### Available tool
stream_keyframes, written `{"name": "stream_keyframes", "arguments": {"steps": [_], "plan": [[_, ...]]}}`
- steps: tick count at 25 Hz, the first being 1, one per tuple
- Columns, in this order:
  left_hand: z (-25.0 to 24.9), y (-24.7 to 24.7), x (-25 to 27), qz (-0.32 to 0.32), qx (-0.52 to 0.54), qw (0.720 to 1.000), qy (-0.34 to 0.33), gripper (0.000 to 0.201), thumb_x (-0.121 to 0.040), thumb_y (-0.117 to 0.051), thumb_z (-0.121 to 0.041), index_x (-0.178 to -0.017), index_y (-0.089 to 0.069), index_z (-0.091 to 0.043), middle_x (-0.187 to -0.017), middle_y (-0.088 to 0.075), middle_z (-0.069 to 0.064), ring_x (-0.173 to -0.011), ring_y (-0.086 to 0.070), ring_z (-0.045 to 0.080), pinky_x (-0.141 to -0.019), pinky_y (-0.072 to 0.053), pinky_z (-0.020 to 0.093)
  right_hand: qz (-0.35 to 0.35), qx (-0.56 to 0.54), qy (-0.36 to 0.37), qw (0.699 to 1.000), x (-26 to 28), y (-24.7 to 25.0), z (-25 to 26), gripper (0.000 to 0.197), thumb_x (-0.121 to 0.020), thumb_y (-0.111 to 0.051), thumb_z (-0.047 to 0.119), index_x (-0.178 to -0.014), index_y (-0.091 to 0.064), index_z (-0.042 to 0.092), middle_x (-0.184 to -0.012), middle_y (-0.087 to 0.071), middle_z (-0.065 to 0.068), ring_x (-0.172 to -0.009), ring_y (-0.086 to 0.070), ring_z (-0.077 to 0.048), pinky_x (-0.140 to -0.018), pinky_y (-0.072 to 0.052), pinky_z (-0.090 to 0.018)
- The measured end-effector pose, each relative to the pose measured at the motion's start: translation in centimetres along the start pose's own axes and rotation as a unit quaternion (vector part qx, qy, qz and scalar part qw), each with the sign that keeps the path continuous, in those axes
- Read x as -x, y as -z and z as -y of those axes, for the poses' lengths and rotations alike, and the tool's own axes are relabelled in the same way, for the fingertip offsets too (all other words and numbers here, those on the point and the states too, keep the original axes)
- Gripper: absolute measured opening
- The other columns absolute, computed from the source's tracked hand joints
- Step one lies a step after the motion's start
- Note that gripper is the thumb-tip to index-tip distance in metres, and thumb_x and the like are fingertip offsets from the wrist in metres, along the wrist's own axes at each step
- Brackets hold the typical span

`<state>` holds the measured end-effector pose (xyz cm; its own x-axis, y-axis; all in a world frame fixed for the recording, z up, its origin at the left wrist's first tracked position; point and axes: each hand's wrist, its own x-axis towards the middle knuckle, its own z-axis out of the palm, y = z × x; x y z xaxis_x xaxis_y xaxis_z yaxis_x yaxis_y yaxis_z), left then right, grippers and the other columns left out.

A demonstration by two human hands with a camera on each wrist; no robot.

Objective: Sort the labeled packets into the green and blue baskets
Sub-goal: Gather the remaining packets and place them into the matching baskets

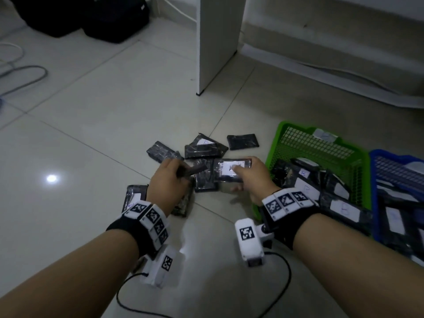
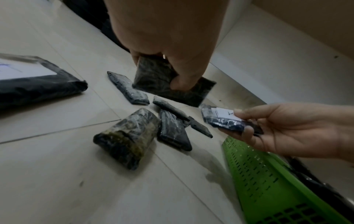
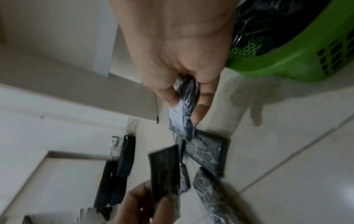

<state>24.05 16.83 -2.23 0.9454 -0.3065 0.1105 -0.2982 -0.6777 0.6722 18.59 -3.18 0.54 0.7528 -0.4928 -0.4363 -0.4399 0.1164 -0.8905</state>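
Several black wrapped packets (image 1: 160, 151) lie scattered on the tiled floor. My left hand (image 1: 174, 173) grips one dark packet (image 2: 157, 78) lifted off the floor, no label showing on it. Just above the pile, my right hand (image 1: 243, 177) pinches a packet with a white label (image 1: 231, 168) facing up, thumb on the label. Directly right of that hand stands the green basket (image 1: 321, 143), holding several labeled packets. The blue basket (image 1: 390, 157) sits beside it at the far right, also with packets inside.
A white furniture panel (image 1: 215, 42) stands on the floor beyond the pile. Black bags (image 1: 91, 14) sit at the back left, and grey cables (image 1: 23, 74) lie at the left edge. A cable (image 1: 284, 271) trails from my right wrist camera.
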Motion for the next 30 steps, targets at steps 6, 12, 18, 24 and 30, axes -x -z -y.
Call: {"name": "stream_keyframes", "arguments": {"steps": [6, 12, 18, 24, 30], "plan": [[-2.6, -0.3, -0.4, -0.056, 0.099, 0.993, -0.025, 0.041, -0.074, -0.066, 0.006, -0.074, -0.063, -0.035, -0.124, -0.036, 0.002, -0.123, -0.039, 0.022, -0.098, -0.045, 0.041, 0.07, -0.149, -0.007, 0.986, -1.1, 2.8, 2.6, 0.004, -0.095, -0.053, 0.016, -0.097, -0.055, 0.014, -0.106, -0.058, -0.016, -0.079, -0.063, -0.029, -0.056, -0.059, -0.037], [-11.2, 2.3, -1.3, 0.097, 0.357, 0.929, 0.012, 0.026, -0.087, -0.046, 0.018, -0.087, -0.061, -0.003, -0.091, -0.067, 0.007, -0.075, -0.066, 0.011, -0.061, -0.053, 0.02, 0.099, -0.097, -0.007, 0.99, -0.5, 6.4, 6.6, 0.005, -0.096, -0.052, 0.017, -0.096, -0.056, 0.014, -0.107, -0.058, -0.012, -0.089, -0.063, -0.03, -0.063, -0.06, -0.041], [-19.5, 3.6, -5.0, 0.245, 0.341, 0.906, 0.05, 0.033, -0.093, -0.04, 0.005, -0.106, -0.067, -0.009, -0.108, -0.07, 0.011, -0.092, -0.068, 0.028, -0.086, -0.053, 0.044, 0.147, -0.013, 0.02, 0.989, -0.1, 12.2, 11.7, 0.009, -0.092, -0.05, 0.001, -0.098, -0.052, 0.008, -0.105, -0.059, -0.019, -0.085, -0.065, -0.034, -0.063, -0.06, -0.041], [-26.9, -2.8, -7.8, 0.277, 0.174, 0.943, -0.066, 0.035, -0.082, -0.054, 0.009, -0.093, -0.051, -0.024, -0.103, -0.058, 0.014, -0.073, -0.055, 0.022, -0.059, -0.049, 0.029, 0.055, -0.053, 0.044, 0.996, 0.1, 22.6, 9.7, 0.011, -0.091, -0.047, -0.004, -0.095, -0.051, 0.006, -0.097, -0.057, -0.014, -0.079, -0.062, -0.024, -0.06, -0.059, -0.034], [-28.6, -15.0, -3.9, 0.243, 0.025, 0.969, -0.04, 0.035, -0.088, -0.057, -0.015, -0.12, -0.043, -0.015, -0.101, -0.065, 0.009, -0.088, -0.062, 0.027, -0.073, -0.047, 0.031, -0.053, -0.107, -0.002, 0.993, -0.8, 32.0, 2.0, 0.018, -0.093, -0.05, -0.001, -0.111, -0.051, 0.003, -0.099, -0.062, -0.014, -0.075, -0.063, -0.021, -0.057, -0.058, -0.032]]}}
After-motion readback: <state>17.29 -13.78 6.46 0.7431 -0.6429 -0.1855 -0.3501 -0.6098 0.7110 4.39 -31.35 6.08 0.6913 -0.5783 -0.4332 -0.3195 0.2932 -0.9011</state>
